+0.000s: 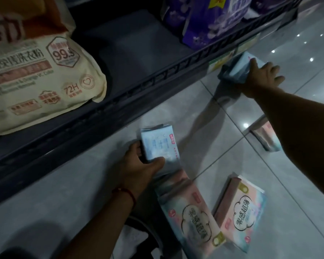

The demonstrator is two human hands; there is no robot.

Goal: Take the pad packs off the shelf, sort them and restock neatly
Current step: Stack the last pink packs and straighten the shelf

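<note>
On the floor tiles (297, 184) below the shelf (120, 101), pad packs are being sorted.

A blue pack (159, 144) is being gripped upright by the left hand (140, 169); another blue pack (239, 68), farther right, is being grasped by the right hand (260, 75).

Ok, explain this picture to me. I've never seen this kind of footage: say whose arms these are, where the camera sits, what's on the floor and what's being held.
There is no machine here: the arms belong to a person wearing a camera on the head, so the one picture looks down over a store shelf and tiled floor. The left hand grips a blue pad pack standing on the floor. The right hand reaches out and holds another blue pack near the shelf edge. Two pink pad packs lie on the tiles; another shows behind the right forearm. On the shelf sit a cream detergent bag and purple packs.
</note>
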